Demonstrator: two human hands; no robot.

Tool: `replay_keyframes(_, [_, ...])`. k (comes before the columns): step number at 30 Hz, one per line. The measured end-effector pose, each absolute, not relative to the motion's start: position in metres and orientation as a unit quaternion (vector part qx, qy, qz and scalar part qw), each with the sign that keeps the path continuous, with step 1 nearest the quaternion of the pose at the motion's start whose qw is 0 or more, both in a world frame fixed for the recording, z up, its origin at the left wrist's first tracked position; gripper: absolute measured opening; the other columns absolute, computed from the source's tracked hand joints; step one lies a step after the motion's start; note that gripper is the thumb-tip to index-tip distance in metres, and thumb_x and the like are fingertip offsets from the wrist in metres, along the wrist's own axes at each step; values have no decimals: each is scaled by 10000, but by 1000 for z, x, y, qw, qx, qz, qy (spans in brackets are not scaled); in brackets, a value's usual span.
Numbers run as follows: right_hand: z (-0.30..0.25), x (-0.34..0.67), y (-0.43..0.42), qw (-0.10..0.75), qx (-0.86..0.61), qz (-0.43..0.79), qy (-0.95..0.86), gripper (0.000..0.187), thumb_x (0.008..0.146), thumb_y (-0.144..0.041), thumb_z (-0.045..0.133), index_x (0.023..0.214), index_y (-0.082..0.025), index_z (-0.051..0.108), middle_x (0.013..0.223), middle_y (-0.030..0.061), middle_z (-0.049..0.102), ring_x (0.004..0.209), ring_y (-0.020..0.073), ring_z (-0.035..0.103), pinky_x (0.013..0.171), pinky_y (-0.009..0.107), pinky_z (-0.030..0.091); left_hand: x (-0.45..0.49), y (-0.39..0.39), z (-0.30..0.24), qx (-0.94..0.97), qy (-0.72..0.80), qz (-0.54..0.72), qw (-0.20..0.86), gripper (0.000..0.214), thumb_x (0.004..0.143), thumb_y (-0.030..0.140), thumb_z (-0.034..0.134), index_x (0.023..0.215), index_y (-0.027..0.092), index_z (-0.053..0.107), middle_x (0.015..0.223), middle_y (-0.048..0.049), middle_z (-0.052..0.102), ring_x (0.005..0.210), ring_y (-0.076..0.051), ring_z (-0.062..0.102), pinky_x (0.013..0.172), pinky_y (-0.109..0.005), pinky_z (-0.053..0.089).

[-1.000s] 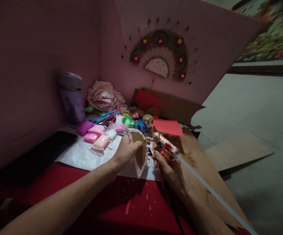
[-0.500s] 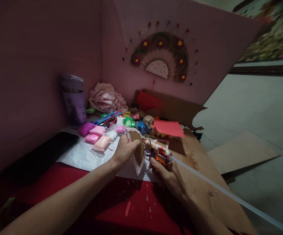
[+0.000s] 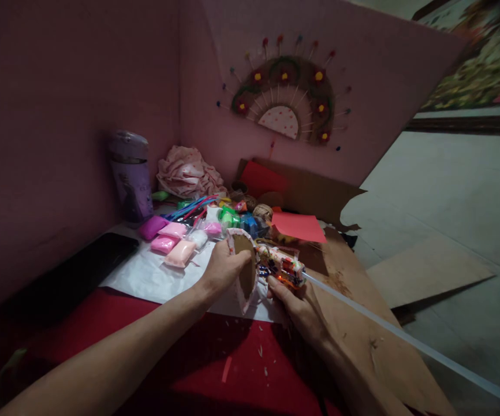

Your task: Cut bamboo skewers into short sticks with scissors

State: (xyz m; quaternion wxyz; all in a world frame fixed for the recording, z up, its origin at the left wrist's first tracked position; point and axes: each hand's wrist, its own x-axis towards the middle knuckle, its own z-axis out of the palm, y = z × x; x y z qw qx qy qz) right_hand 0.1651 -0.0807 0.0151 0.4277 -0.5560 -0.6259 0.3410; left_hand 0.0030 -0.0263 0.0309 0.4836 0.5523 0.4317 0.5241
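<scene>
Fingers (image 3: 242, 257) gripping brown cardboard (image 3: 246, 284), pale edging (image 3: 237, 232)

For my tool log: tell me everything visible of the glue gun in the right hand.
The glue gun has a glossy, plastic-looking body with a multicoloured pattern and a small orange-red light glowing low on it. A long, whitish stick runs from its rear toward the picture's lower right. The right hand grips it from below, hiding much of the handle. Its front end points left, toward the cardboard piece in the left hand; whether the tip touches cannot be told.
</scene>
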Motion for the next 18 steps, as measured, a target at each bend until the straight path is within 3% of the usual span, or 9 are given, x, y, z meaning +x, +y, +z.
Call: replay_keyframes(18, [12, 167, -80, 443, -545, 394, -593, 390, 799, -488, 545, 587, -162, 575, 483, -5, 511, 422, 92, 417, 389, 215, 293, 2, -27, 31, 555, 439, 517, 481, 90, 628, 202, 532, 680, 138, 568, 599, 12, 549, 552, -108, 489, 499, -214, 381])
